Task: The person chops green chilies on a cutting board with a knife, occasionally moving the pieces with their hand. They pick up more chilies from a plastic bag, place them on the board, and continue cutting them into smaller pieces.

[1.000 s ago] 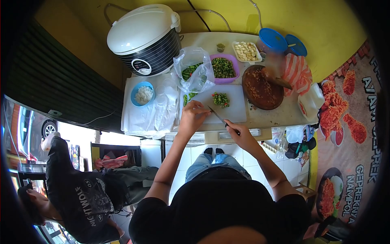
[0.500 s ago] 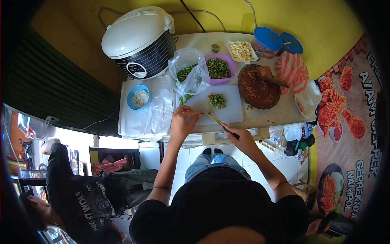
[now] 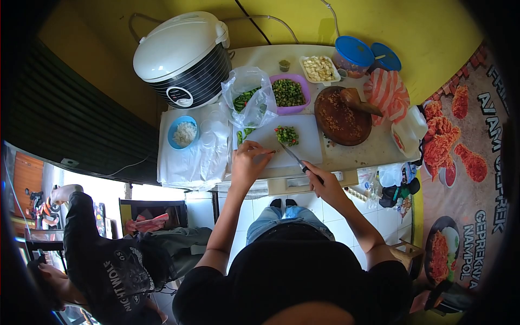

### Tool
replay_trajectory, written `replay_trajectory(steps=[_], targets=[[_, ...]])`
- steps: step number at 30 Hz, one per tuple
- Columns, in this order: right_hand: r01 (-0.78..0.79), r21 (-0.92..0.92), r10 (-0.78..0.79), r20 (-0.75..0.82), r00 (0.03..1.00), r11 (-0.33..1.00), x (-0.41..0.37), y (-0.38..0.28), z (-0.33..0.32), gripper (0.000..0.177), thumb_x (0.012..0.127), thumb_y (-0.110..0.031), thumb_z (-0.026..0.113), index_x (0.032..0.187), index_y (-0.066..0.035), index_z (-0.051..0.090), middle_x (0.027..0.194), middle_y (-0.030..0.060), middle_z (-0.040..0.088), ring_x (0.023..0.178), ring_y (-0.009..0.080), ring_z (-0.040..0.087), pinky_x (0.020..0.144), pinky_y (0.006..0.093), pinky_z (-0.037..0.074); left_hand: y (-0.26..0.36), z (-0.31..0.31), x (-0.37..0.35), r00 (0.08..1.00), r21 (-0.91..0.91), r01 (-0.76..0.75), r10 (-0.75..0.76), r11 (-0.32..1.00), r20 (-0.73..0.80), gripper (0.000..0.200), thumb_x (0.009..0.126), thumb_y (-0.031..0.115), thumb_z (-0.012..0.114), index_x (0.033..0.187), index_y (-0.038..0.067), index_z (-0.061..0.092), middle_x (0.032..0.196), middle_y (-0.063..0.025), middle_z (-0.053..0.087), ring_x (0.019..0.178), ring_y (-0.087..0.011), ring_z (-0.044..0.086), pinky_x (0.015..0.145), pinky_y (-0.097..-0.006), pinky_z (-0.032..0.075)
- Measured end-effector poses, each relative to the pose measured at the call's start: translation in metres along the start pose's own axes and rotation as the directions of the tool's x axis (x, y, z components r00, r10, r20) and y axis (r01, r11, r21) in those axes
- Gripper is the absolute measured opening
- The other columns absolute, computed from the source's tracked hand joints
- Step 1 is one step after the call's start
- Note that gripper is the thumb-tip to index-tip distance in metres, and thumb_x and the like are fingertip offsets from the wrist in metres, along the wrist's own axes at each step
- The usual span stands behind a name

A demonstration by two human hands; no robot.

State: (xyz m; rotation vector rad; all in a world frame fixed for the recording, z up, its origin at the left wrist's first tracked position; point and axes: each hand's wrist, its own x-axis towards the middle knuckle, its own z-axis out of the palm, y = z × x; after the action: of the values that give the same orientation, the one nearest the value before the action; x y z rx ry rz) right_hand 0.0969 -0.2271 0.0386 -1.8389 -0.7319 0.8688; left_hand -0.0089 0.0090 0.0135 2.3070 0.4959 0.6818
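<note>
In the head view, the right hand holds a knife, its tip by chopped green bits on the white board. It looks like cutting; the blade needs to stay clear of fingers. The left hand is bent at the board, but I cannot tell if it pinches anything. The wall banner says "AYAM GEPREK" and "GEPREKNYA NAMPOL".

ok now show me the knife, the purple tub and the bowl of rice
knife (image 3: 293, 156): head view, on the blade
purple tub (image 3: 307, 93): head view, on its right rim
bowl of rice (image 3: 173, 141): head view, on its blue wall, lower left
</note>
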Motion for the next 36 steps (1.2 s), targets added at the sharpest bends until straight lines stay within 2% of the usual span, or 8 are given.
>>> replay_trajectory(steps=[4, 7, 11, 13, 18, 22, 31, 36], targets=[[-0.028, 0.127, 0.02, 0.06, 0.998, 0.992, 0.002, 0.013, 0.005, 0.042, 0.105, -0.025, 0.046, 0.146, -0.015, 0.046, 0.063, 0.0006, 0.051, 0.05, 0.0054, 0.043, 0.048, 0.0226, 0.041, 0.007, 0.005, 0.004, 0.994, 0.069, -0.098, 0.101, 0.993, -0.041, 0.017, 0.072, 0.017, 0.083, 0.087, 0.011, 0.079, 0.088, -0.0082, 0.066, 0.08, -0.0241, 0.064, 0.074, -0.0367, 0.05], [-0.051, 0.25, 0.031, 0.086, 0.996, 0.967, 0.004, 0.022, 0.009, 0.043, 0.106, -0.026, 0.045, 0.148, -0.015, 0.044, 0.064, 0.0008, 0.051, 0.048, 0.0051, 0.043, 0.045, 0.022, 0.039, 0.007, 0.012, 0.006, 0.996, 0.024, -0.076, 0.077, 0.997, -0.046, 0.016, 0.072, 0.018, 0.083, 0.087, 0.012, 0.079, 0.089, -0.0074, 0.066, 0.081, -0.0232, 0.064, 0.074, -0.0372, 0.049], [-0.082, 0.391, 0.036, 0.122, 0.992, 0.917, 0.006, 0.028, 0.012, 0.046, 0.106, -0.028, 0.045, 0.149, -0.013, 0.041, 0.065, 0.0015, 0.053, 0.046, 0.0056, 0.044, 0.042, 0.022, 0.038, 0.008, 0.021, 0.003, 0.993, 0.067, -0.072, 0.077, 0.995, -0.09, 0.015, 0.073, 0.024, 0.082, 0.085, 0.015, 0.079, 0.091, -0.0019, 0.065, 0.083, -0.0203, 0.061, 0.075, -0.0363, 0.04], [-0.089, 0.405, 0.04, 0.127, 0.991, 0.91, 0.006, 0.028, 0.012, 0.046, 0.106, -0.029, 0.045, 0.149, -0.012, 0.041, 0.065, 0.0017, 0.053, 0.046, 0.0058, 0.045, 0.042, 0.022, 0.038, 0.012, 0.021, 0.003, 0.987, 0.121, -0.092, 0.106, 0.988, -0.117, 0.015, 0.073, 0.024, 0.082, 0.085, 0.016, 0.079, 0.09, -0.001, 0.065, 0.082, -0.0195, 0.06, 0.074, -0.0363, 0.039], [-0.092, 0.415, 0.045, 0.123, 0.991, 0.905, 0.006, 0.027, 0.014, 0.048, 0.106, -0.029, 0.046, 0.149, -0.011, 0.04, 0.065, 0.0017, 0.053, 0.046, 0.0058, 0.045, 0.041, 0.0216, 0.038, 0.013, 0.021, 0.002, 0.989, 0.05, -0.061, 0.068, 0.997, -0.134, 0.014, 0.073, 0.024, 0.083, 0.084, 0.017, 0.079, 0.088, 0.0002, 0.065, 0.081, -0.0178, 0.06, 0.074, -0.0361, 0.039], [-0.114, 0.441, 0.06, 0.136, 0.989, 0.89, 0.005, 0.027, 0.014, 0.049, 0.105, -0.03, 0.047, 0.15, -0.012, 0.038, 0.064, 0.0016, 0.053, 0.046, 0.0059, 0.044, 0.041, 0.0212, 0.036, 0.015, 0.013, 0.001, 0.999, 0.045, -0.036, 0.038, 0.998, -0.036, 0.014, 0.074, 0.022, 0.082, 0.087, 0.016, 0.08, 0.089, -0.002, 0.067, 0.084, -0.018, 0.062, 0.078, -0.0352, 0.04], [-0.151, 0.509, 0.091, 0.14, 0.986, 0.847, 0.005, 0.027, 0.013, 0.05, 0.105, -0.03, 0.048, 0.149, -0.01, 0.039, 0.067, 0.0029, 0.055, 0.046, 0.0069, 0.045, 0.041, 0.0219, 0.036, 0.027, 0.02, 0.009, 0.996, 0.065, -0.026, 0.031, 0.998, -0.08, 0.016, 0.073, 0.021, 0.083, 0.088, 0.016, 0.08, 0.088, -0.0014, 0.067, 0.083, -0.0181, 0.063, 0.076, -0.0347, 0.04], [-0.122, 0.546, 0.074, 0.109, 0.991, 0.829, 0.005, 0.024, 0.002, 0.051, 0.104, -0.031, 0.049, 0.149, -0.01, 0.038, 0.067, 0.0032, 0.055, 0.046, 0.0068, 0.045, 0.041, 0.022, 0.036, 0.012, 0.02, 0.01, 0.986, -0.062, 0.009, -0.019, 0.998, -0.167, 0.015, 0.075, 0.022, 0.082, 0.088, 0.016, 0.079, 0.088, -0.0011, 0.066, 0.083, -0.0182, 0.062, 0.076, -0.0346, 0.04]])
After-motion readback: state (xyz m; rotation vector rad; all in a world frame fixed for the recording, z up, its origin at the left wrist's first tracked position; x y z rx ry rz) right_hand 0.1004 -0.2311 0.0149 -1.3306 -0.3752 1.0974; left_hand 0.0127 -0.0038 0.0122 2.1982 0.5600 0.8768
